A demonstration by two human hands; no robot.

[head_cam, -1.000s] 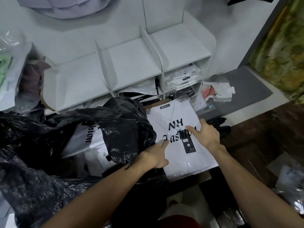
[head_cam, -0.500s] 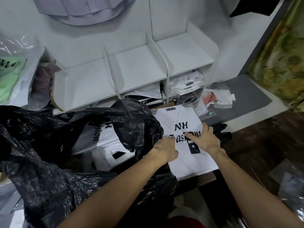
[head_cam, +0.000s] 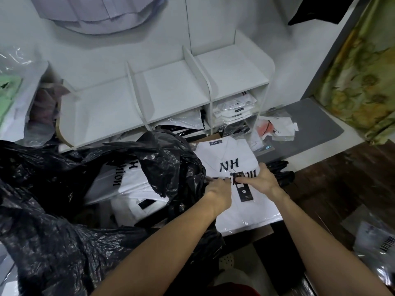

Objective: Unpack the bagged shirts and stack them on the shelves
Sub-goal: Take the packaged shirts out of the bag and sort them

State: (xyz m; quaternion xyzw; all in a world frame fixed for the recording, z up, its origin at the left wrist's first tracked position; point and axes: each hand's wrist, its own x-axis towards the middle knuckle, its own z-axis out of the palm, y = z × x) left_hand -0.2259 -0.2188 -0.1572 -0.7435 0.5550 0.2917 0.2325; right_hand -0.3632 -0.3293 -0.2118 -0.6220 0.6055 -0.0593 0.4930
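The bagged white shirt lay flat on a piece of brown cardboard, just in front of the white shelf unit, its collar end pointing at the shelves and its near edge hanging slightly past the cardboard. Both hands met at its middle, over the black lettering. The left hand had its fingers curled down onto the clear wrap, seemingly pinching it, though the grip itself was hidden beneath the knuckles. The right hand lay beside it, fingers bent inward and pinching at the plastic near the black hang tag, the thumb out toward the shirt's right edge.

A big black bin bag crowded the shirt's left edge and covered the floor in front of the shelf unit's left half; its mouth gaped, showing more bagged white shirts inside. The three top bays of the shelf unit stood bare between their upright dividers. The cubbies below held folded bagged shirts on the right. To the right of the shelf unit lay a grey mat with loose packets at its near corner, then dark wooden floor.
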